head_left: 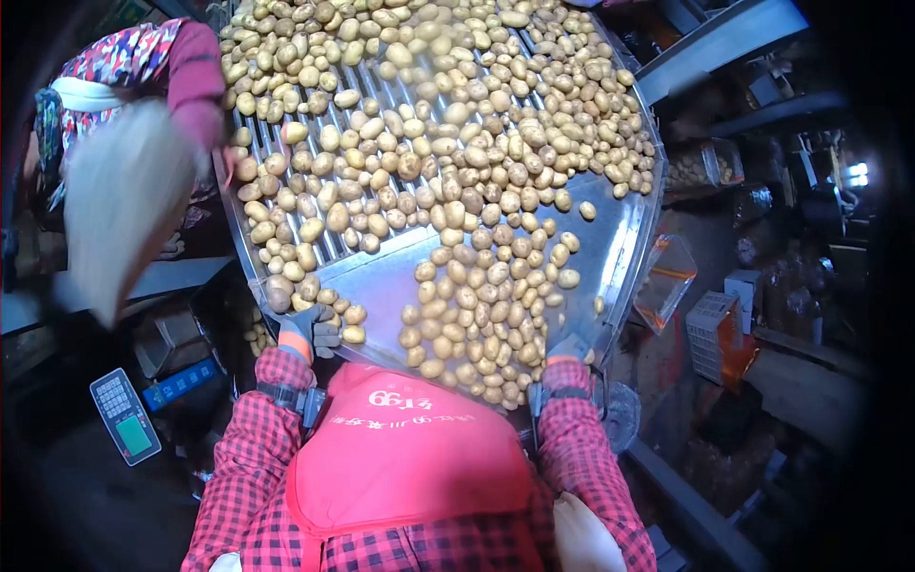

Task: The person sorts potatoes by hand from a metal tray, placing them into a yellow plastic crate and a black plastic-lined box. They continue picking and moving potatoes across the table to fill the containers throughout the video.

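A heap of potatoes lies on the smooth metal tray in front of me. My left hand, in a grey glove with an orange cuff, is at the tray's left front edge. Its fingers are apart beside a small group of potatoes; a larger round potato sits just behind it. On the right front edge rests my right hand, also gloved, beside the heap. Its fingers are blurred, and I cannot make out anything in them.
Many more potatoes cover the slatted metal rollers beyond the tray. Another person's sleeve reaches in at the left. A scale display stands lower left; a white crate is at the right.
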The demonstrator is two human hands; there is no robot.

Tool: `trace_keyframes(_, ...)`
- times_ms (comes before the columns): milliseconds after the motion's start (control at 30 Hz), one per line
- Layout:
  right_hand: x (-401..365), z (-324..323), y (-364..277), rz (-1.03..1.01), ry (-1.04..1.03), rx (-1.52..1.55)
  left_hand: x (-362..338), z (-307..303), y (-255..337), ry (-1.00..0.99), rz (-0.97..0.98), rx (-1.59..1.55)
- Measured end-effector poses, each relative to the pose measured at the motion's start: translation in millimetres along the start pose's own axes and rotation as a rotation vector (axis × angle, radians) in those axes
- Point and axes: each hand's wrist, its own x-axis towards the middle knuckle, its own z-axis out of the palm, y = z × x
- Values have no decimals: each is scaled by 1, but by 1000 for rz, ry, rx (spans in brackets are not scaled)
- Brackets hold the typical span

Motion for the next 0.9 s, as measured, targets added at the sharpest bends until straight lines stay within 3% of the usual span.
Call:
trace_keyframes(133,-42,-30,-24,82,-59,87,-4,2,0,0,23,28)
trace_keyframes(233,-47,-59,-40,205,-288,308,2,-1,-2,-12,31,55)
trace_keyframes(333,-14,-81,-75,-34,-305,415,5,-2,-5,-18,22,77)
trace_keyframes(433,-8,-44,-98,-159,-452,382,-9,8,4,-6,-4,75)
trace_keyframes(533,-33,-32,-74,-74,-417,384,-10,9,3,-2,13,80)
trace_keyframes(567,-55,-21,-59,-81,-301,281,-9,10,2,-7,17,89)
trace_keyframes(667,-72,-60,-28,111,-358,431,-3,4,0,-22,28,83)
trace_keyframes(767,-77,-53,-20,-14,-167,442,-4,4,0,-47,13,72)
trace_keyframes(867,-27,-48,-88,-123,-414,529,-13,10,5,-7,0,94)
trace_keyframes(900,8,-84,-117,-246,-477,566,-13,11,5,-7,1,96)
